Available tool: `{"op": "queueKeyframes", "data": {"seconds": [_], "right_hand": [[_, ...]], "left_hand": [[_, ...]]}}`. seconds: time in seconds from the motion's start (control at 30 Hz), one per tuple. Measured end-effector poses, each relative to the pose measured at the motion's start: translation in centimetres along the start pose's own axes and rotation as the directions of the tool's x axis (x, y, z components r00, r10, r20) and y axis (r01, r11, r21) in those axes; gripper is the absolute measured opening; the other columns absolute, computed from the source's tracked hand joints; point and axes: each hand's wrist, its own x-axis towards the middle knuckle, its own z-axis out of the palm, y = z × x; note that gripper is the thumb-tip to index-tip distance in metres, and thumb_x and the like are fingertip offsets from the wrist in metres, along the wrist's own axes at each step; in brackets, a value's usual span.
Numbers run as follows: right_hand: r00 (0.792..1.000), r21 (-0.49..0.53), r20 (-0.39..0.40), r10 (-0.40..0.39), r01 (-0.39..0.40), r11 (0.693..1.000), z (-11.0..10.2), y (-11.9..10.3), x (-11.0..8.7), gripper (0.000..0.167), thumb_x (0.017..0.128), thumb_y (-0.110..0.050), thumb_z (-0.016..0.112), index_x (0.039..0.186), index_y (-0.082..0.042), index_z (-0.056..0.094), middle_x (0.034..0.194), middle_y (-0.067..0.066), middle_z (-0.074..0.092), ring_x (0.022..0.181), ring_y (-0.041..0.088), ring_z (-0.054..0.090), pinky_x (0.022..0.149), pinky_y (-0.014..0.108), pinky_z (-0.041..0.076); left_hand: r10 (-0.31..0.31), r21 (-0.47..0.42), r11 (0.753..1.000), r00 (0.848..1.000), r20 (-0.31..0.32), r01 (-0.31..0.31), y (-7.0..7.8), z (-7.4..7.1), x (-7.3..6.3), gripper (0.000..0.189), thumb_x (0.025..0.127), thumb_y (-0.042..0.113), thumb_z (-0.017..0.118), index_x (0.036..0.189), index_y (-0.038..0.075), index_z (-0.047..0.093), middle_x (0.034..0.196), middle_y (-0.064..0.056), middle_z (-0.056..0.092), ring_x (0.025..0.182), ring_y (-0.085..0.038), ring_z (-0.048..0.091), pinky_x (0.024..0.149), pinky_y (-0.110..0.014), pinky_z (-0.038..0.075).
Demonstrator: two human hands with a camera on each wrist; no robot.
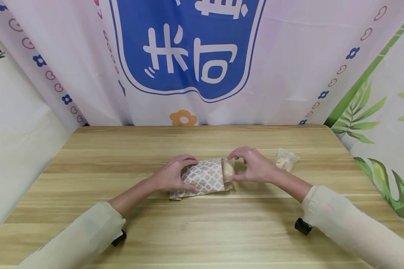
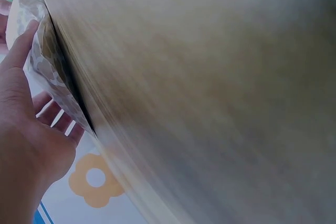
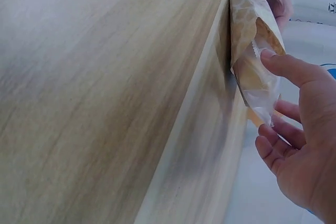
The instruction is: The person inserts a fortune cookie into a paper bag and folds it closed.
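Note:
A patterned brown-and-white paper bag [image 1: 205,176] lies flat on the table, its open mouth facing right. My left hand [image 1: 171,175] grips the bag's closed end, thumb on the near side and fingers on the far side. At the mouth, my right hand [image 1: 256,166] pinches a clear-wrapped packet of pale round cookies [image 1: 228,170] between thumb and fingers. The packet sits partly inside the bag; its inner end is hidden by the paper. In the right wrist view, the thumb touches the clear wrapper [image 3: 260,80] by the bag's gaping edge.
A second clear-wrapped packet of cookies [image 1: 284,161] lies to the right, partly behind the right wrist. The wood-grain table [image 1: 202,231] ends at a printed cloth backdrop [image 1: 87,67]. A black device [image 1: 303,226] is strapped under the right sleeve, another [image 1: 119,238] under the left.

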Motion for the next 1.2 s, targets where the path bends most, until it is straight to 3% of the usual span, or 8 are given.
{"op": "queueKeyframes", "data": {"seconds": [0.2, 0.37, 0.67, 1.03, 1.2], "right_hand": [[1.000, 0.024, 0.014, 0.026, -0.026, 0.999, 0.14, -0.04, 0.09, 0.059, 0.075, -0.027, 0.094, 0.123, -0.002, 0.070, 0.122, 0.010, 0.067, 0.102, 0.028, 0.064, 0.077, 0.038, 0.057], [0.998, 0.037, 0.056, 0.015, -0.017, 0.999, 0.18, 0.09, 0.11, 0.062, 0.075, -0.027, 0.093, 0.124, 0.001, 0.069, 0.125, 0.015, 0.065, 0.098, 0.028, 0.064, 0.079, 0.040, 0.059], [0.992, 0.062, 0.121, -0.042, 0.035, 0.997, -0.08, 0.20, -0.23, 0.064, 0.073, -0.012, 0.081, 0.132, 0.007, 0.064, 0.130, 0.021, 0.059, 0.092, 0.028, 0.062, 0.076, 0.043, 0.059], [0.997, 0.063, 0.068, 0.037, -0.041, 0.997, 0.28, 0.06, 0.12, 0.059, 0.079, -0.021, 0.090, 0.127, 0.004, 0.067, 0.127, 0.018, 0.067, 0.096, 0.030, 0.069, 0.082, 0.040, 0.061], [0.998, 0.143, 0.052, 0.039, -0.046, 0.989, 0.70, 0.00, 0.40, 0.059, 0.076, -0.018, 0.093, 0.124, 0.005, 0.068, 0.122, 0.017, 0.069, 0.101, 0.029, 0.068, 0.085, 0.037, 0.061]], "left_hand": [[0.009, -0.007, 1.000, 1.000, -0.006, -0.009, -0.11, 0.01, -0.05, 0.089, 0.075, 0.046, 0.092, 0.142, -0.002, 0.059, 0.147, -0.018, 0.054, 0.137, -0.036, 0.050, 0.115, -0.054, 0.041], [0.017, -0.012, 1.000, 1.000, -0.009, -0.017, -0.19, 0.07, -0.06, 0.088, 0.075, 0.045, 0.092, 0.141, -0.002, 0.059, 0.146, -0.019, 0.054, 0.136, -0.037, 0.050, 0.115, -0.054, 0.041], [0.015, -0.001, 1.000, 1.000, -0.007, -0.015, -0.16, 0.12, -0.08, 0.088, 0.075, 0.045, 0.092, 0.141, -0.003, 0.059, 0.146, -0.019, 0.054, 0.136, -0.037, 0.050, 0.115, -0.055, 0.041], [0.022, -0.007, 1.000, 1.000, -0.011, -0.022, -0.09, -0.01, -0.02, 0.089, 0.075, 0.046, 0.092, 0.140, -0.004, 0.059, 0.145, -0.019, 0.055, 0.135, -0.037, 0.051, 0.115, -0.055, 0.042], [0.018, -0.007, 1.000, 1.000, -0.007, -0.019, 0.10, -0.16, -0.11, 0.089, 0.075, 0.046, 0.092, 0.141, -0.003, 0.059, 0.146, -0.019, 0.055, 0.136, -0.037, 0.051, 0.115, -0.055, 0.041]]}}
